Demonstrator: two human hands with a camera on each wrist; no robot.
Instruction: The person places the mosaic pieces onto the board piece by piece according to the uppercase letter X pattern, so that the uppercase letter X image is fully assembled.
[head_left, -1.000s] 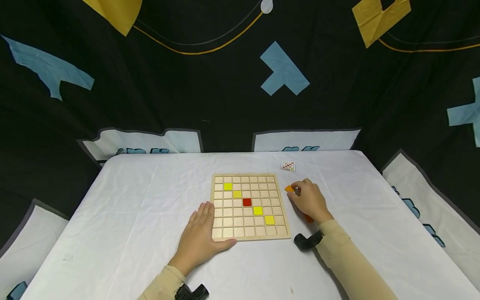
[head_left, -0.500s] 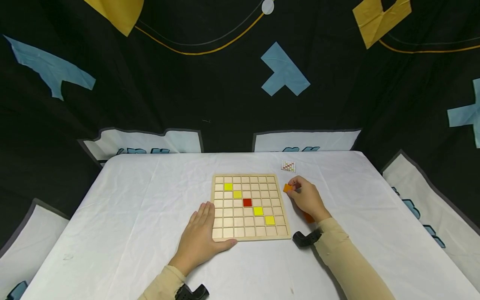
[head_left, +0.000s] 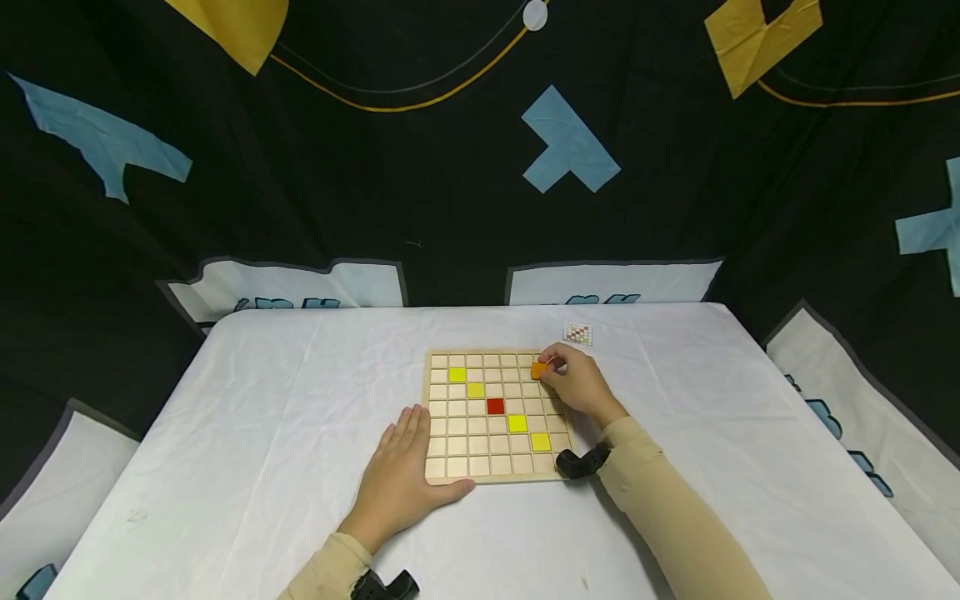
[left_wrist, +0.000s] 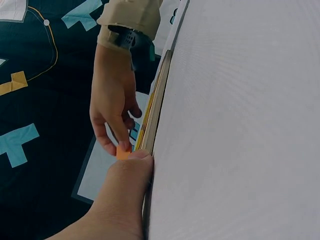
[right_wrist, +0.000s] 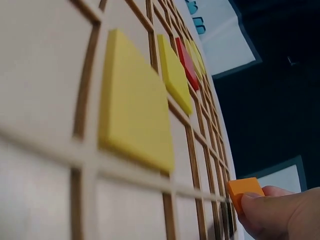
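A square wooden grid board (head_left: pixel 455 428) lies on the white table. On it, yellow tiles (head_left: pixel 517 423) and one red tile (head_left: pixel 495 406) form a diagonal line. My right hand (head_left: pixel 577 379) pinches an orange tile (head_left: pixel 538 370) between thumb and fingertips, over the board's far right corner. In the right wrist view the orange tile (right_wrist: pixel 245 189) sits close above the grid, tilted. My left hand (head_left: pixel 401 475) rests at the board's near left corner, fingers straight along the left side and thumb (left_wrist: pixel 125 180) against the front edge.
A small printed card (head_left: pixel 577 334) with a coloured grid pattern lies beyond the board's far right corner. White cloth covers the table (head_left: pixel 247 467). A black curtain (head_left: pixel 450 192) with blue and yellow shapes hangs behind the far edge.
My right hand has carried the orange tile leftward from beside the board to above its far right corner. An orange piece seen earlier under the right wrist is now hidden. My left hand stays put.
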